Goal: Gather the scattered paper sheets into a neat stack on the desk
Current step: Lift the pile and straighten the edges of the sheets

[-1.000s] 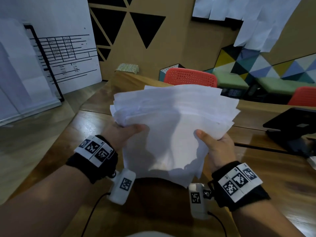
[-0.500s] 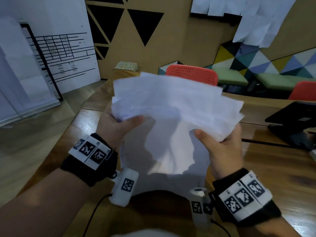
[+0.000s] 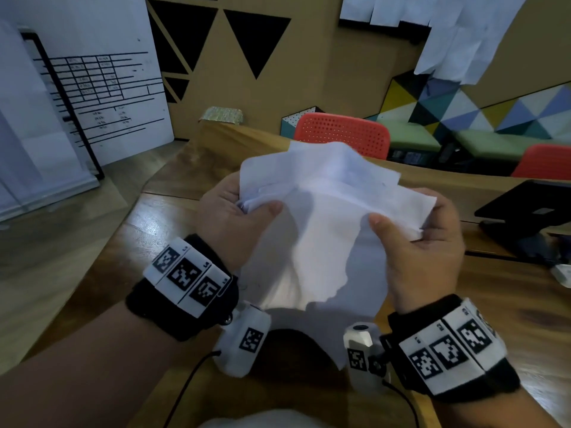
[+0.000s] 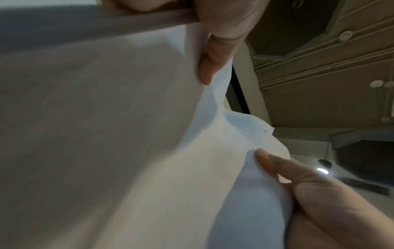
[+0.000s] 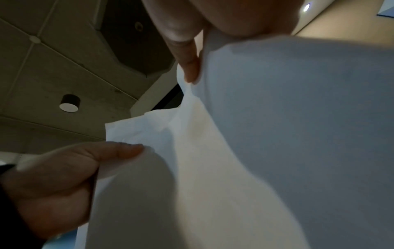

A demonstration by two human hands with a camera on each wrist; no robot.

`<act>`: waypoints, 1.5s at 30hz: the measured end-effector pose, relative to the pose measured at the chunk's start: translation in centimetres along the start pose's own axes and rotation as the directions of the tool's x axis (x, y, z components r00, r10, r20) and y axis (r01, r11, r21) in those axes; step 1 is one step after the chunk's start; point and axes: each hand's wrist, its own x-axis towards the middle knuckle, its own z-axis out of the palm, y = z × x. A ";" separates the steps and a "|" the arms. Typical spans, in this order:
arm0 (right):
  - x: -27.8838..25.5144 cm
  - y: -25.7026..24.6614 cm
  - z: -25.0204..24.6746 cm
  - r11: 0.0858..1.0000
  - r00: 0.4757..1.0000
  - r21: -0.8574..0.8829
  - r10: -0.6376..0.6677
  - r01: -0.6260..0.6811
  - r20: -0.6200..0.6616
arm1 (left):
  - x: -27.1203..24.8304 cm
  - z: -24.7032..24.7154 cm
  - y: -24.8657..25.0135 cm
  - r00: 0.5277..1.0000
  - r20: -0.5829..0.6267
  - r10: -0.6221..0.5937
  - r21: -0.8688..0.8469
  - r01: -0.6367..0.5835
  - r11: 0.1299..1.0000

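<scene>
Head view: paper sheets (image 3: 324, 230) between both hands.

paper sheets (image 3: 327, 217) white. desk (image 3: 173, 230) glossy brown wood grain. wristbands (image 3: 182, 288) black, white tags with black square-code pattern. chairs (image 3: 341, 134) red-orange, perforated dots. wall (image 3: 278, 88) tan with black triangles; bench back (image 3: 494, 109) triangles in yellow, blue, teal, white. board (image 3: 102, 88) white, black ruled table.

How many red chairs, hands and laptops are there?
Red chairs: 2, one behind the desk, one at the right edge
Hands: 2, left hand and right hand, both holding the paper sheets
Laptops: 1, black laptop
Total: 5
</scene>
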 end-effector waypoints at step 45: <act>1.0 1.1 -0.3 0.988 0.998 -0.143 -0.059 0.054 -0.026 | 1.2 -1.1 -0.9 0.987 0.092 0.130 -0.006 -0.130 0.992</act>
